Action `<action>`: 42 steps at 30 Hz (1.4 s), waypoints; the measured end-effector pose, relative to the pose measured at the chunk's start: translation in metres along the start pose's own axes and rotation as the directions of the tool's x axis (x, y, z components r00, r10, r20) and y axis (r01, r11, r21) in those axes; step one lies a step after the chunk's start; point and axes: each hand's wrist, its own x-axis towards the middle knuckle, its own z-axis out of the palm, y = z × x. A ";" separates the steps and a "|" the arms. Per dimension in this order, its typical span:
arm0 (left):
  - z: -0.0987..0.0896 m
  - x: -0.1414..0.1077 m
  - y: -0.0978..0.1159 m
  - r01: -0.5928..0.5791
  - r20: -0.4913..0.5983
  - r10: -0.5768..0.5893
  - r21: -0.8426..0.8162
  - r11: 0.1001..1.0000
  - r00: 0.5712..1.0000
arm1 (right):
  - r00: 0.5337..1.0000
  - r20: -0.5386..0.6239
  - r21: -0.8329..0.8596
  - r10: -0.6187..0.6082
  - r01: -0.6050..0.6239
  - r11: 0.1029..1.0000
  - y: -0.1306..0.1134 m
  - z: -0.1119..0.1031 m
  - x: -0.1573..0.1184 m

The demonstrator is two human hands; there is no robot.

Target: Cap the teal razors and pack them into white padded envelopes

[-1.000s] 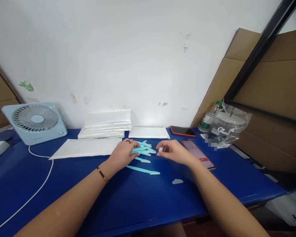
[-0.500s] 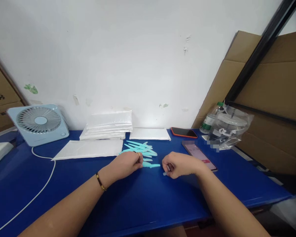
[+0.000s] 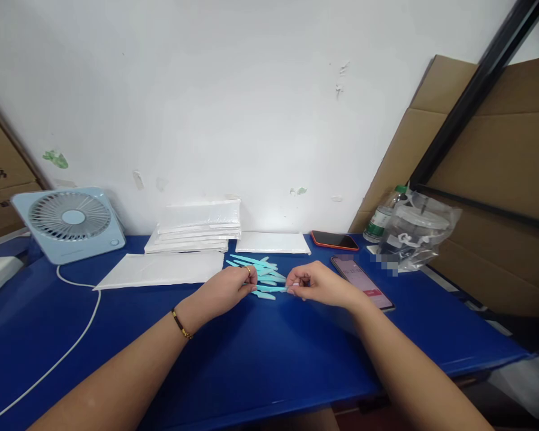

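Observation:
My left hand (image 3: 229, 288), wearing a ring and a bracelet, pinches one end of a slim teal eyebrow razor (image 3: 270, 290). Its other end points right and meets the fingertips of my right hand (image 3: 317, 284). Those fingers are closed on a small translucent cap (image 3: 284, 290) at the razor's tip; how far it sits over the tip I cannot tell. Behind the hands lies a loose pile of teal eyebrow razors (image 3: 260, 263), partly covered by my left hand. Another razor (image 3: 266, 296) lies just in front of the held one.
White packets are stacked (image 3: 197, 224) by the wall, with a flat one (image 3: 161, 270) in front and another (image 3: 273, 242) beside them. Two phones (image 3: 335, 240) (image 3: 363, 284) lie right. A blue fan (image 3: 74, 218) stands left; a bottle (image 3: 379, 221) and bagged cup (image 3: 415, 233) stand right.
My right hand has moved left and slightly up, bringing the small translucent cap to the razor's tip. My left hand has shifted slightly up and left with the razor.

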 end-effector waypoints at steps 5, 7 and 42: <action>0.004 0.000 0.002 -0.013 -0.015 0.013 -0.029 0.999 1.000 | 0.998 -0.056 0.003 -0.031 0.031 1.000 -0.002 0.013 0.008; 0.006 0.002 -0.004 -0.011 -0.028 0.011 0.004 1.000 1.000 | 0.996 -0.076 -0.051 -0.051 0.047 0.998 0.000 0.019 0.012; 0.022 0.016 0.019 0.155 -0.073 -0.137 0.397 0.905 0.988 | 0.888 -0.392 -0.068 -0.240 0.232 0.970 -0.018 0.021 0.028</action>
